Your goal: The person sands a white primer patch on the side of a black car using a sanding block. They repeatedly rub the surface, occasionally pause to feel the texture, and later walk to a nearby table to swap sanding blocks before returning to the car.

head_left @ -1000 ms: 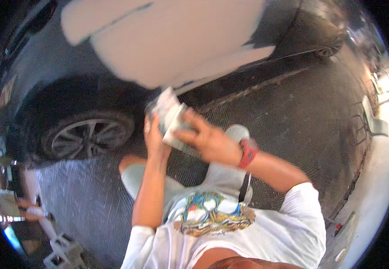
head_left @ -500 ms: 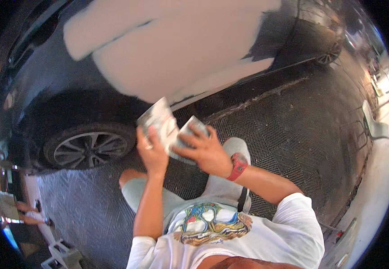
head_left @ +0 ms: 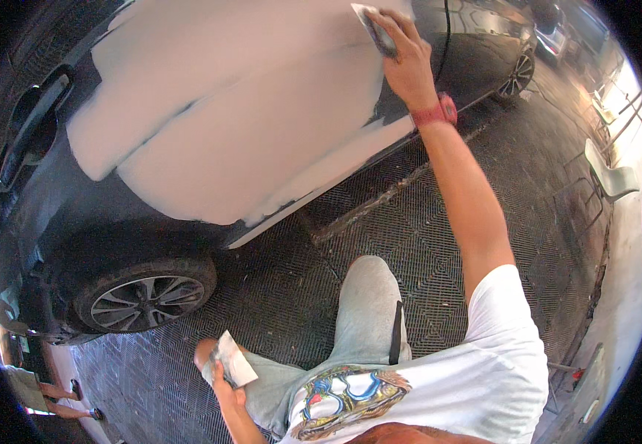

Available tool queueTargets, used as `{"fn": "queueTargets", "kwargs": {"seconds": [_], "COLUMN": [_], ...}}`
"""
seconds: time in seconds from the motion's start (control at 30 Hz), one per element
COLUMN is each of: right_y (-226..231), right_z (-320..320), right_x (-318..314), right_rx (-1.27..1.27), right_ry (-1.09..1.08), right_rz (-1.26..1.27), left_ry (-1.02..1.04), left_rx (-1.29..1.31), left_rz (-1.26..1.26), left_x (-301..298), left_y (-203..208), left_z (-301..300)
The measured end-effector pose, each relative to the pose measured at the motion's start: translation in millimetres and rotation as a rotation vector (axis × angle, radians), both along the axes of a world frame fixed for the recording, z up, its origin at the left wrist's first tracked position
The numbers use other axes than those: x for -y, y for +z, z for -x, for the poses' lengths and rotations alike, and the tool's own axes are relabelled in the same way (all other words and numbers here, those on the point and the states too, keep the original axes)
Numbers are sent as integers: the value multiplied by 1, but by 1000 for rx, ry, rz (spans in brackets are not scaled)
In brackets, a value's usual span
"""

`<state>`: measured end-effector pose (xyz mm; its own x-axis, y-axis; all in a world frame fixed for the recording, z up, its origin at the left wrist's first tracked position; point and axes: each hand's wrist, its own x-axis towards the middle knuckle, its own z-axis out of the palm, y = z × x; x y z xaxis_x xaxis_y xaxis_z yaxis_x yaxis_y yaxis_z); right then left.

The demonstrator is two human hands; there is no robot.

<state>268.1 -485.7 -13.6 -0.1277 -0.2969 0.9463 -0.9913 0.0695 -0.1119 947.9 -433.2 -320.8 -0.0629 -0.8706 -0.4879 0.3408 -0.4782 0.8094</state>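
My left hand (head_left: 230, 392) is low by my left knee, its fingers closed around a flat, squarish white plate (head_left: 236, 361) with grey smears. My right arm reaches far out, and my right hand (head_left: 409, 66) grips a thin flat filler spreader (head_left: 375, 29), white at one edge and grey across its face. The spreader is at the upper right part of a car's side panel (head_left: 261, 126), close to or touching it. Pale pinkish-beige filler covers much of that dark panel. Fingers hide part of the spreader.
The car's wheel (head_left: 147, 303) is at the left, and another wheel (head_left: 519, 72) shows far right. Dark ribbed matting (head_left: 454, 244) covers the floor. A pale chair (head_left: 608, 172) stands by the right wall. Another person's legs (head_left: 65, 399) appear at lower left.
The hands have moved apart: my right hand has gone up and right to the panel with the spreader, while my left has dropped toward my knee with the plate. The view has shifted too.
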Motion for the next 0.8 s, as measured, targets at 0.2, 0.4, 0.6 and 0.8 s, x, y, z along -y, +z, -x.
{"fn": "queueTargets", "kwargs": {"seconds": [0.2, 0.4, 0.6, 0.8], "right_y": [35, 0, 35, 8], "right_z": [11, 26, 21, 38], "right_x": [30, 37, 22, 36], "right_rx": [-44, -100, 27, -150], "right_ry": [72, -98, 68, -144], "right_rz": [39, -68, -84, -126], "left_ry": [100, 122, 142, 151], "left_rx": [-44, -49, -18, -30], "left_rz": [-61, -59, -75, -83], "left_x": [-15, -19, -17, -11], "left_y": [-8, -2, 5, 3], "left_z": [-21, -23, -17, -9]}}
